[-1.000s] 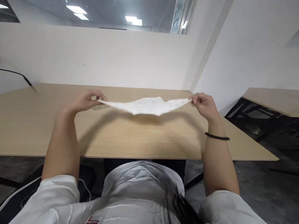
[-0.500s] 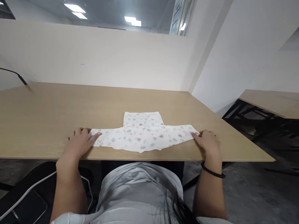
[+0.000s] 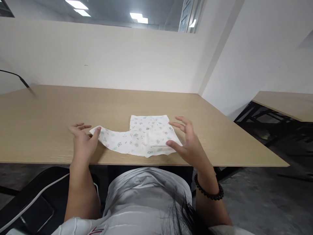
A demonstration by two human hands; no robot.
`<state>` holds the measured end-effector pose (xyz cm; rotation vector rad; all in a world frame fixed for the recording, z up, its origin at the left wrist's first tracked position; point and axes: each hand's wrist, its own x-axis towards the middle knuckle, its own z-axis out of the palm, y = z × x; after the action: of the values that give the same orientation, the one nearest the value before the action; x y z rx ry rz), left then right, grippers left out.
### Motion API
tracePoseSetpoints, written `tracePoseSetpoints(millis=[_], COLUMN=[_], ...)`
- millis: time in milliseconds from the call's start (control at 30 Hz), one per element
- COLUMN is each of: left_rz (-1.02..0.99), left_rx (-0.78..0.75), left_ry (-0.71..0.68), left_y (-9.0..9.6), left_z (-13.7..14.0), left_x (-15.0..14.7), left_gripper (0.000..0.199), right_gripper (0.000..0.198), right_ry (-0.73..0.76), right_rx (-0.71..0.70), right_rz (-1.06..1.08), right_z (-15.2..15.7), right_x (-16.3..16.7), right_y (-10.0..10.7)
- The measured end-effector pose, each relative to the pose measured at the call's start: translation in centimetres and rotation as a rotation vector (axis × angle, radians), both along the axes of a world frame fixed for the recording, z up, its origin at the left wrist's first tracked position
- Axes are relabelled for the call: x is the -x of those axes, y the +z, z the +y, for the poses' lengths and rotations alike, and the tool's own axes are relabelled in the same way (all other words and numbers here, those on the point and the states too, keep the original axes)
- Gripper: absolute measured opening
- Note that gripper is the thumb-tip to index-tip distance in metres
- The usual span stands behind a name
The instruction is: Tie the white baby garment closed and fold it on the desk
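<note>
A small white garment with a print of little animals, by its shape a baby shirt (image 3: 138,138), lies on the wooden table (image 3: 73,107) in front of me. Its right sleeve is folded inward over the body. My left hand (image 3: 84,138) pinches the end of the left sleeve between thumb and fingers and lifts it slightly off the tabletop. Over the folded right side is my right hand (image 3: 189,143), fingers spread apart and gripping nothing. Whether its thumb touches the cloth, I cannot tell.
The table's front edge runs close to my body. A white wall (image 3: 117,58) stands behind it. A thin black cable (image 3: 23,81) reaches the table at the far left. Another table (image 3: 286,102) is at the right, and a white cord (image 3: 36,197) hangs at lower left.
My right hand has brought the right sleeve inward onto the body and let go of it. My left hand has raised the left sleeve's end from the table.
</note>
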<state>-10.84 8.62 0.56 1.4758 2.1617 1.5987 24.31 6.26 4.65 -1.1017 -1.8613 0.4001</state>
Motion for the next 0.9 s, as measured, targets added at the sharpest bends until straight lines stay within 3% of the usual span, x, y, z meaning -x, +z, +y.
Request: tracePoseSetpoints(millis=[67,133,200,300,333,400,467,533,600,667,767,900], left_rz=[-0.091,-0.107,-0.067,0.063,0.102,0.253,0.419,0.508,0.537,0.564,0.652,0.824], left_rx=[-0.058,-0.066,-0.128,-0.307,-0.36,-0.345,-0.248,-0.136,-0.023,0.078,0.186,0.247], left_ry=[-0.07,-0.117,-0.132,-0.176,-0.243,-0.556,-0.883,-1.039,-1.019,-0.913,-0.812,-0.884], left_y=[-0.2,-0.3,-0.1,0.7,0.9,1.3,1.4,1.2,0.9,0.3,-0.7,-2.3], left_z=[0.0,0.2,0.7,1.6,1.7,1.3,0.3,-1.2,-2.4,-3.3,-3.6,-3.5], left_x=[0.3,0.4,-0.4,-4.2,-5.9,-9.5,-12.0,-12.9,-12.1,-10.5,-8.5,-7.9], left_gripper=[0.066,0.07,0.065,0.048,0.043,0.043,0.055,0.07,0.077,0.076,0.076,0.082], right_gripper=[0.065,0.053,0.046,0.042,0.042,0.043,0.044,0.044,0.041,0.037,0.031,0.024], right_ry=[-0.035,-0.105,-0.127,-0.073,-0.055,-0.051,-0.088,-0.14,-0.181,-0.193,-0.108,0.065], right_rx=[-0.024,0.004,0.09,0.191,0.195,0.176,0.15,0.124,0.102,0.085,0.059,0.069], right_rz=[0.081,0.091,-0.006,-0.146,-0.158,-0.148,-0.115,-0.075,-0.051,-0.062,-0.164,-0.389], right_z=[-0.1,0.4,1.0,1.5,1.5,1.4,1.2,1.1,1.1,1.2,1.6,2.0], right_x=[-0.7,-1.6,-2.1,-1.6,-1.4,-0.9,-0.8,-0.8,-0.9,-0.6,0.2,1.2], right_y=[-0.3,-1.1,-2.1,-3.4,-3.7,-4.0,-4.0,-3.8,-3.7,-3.8,-4.4,-5.5])
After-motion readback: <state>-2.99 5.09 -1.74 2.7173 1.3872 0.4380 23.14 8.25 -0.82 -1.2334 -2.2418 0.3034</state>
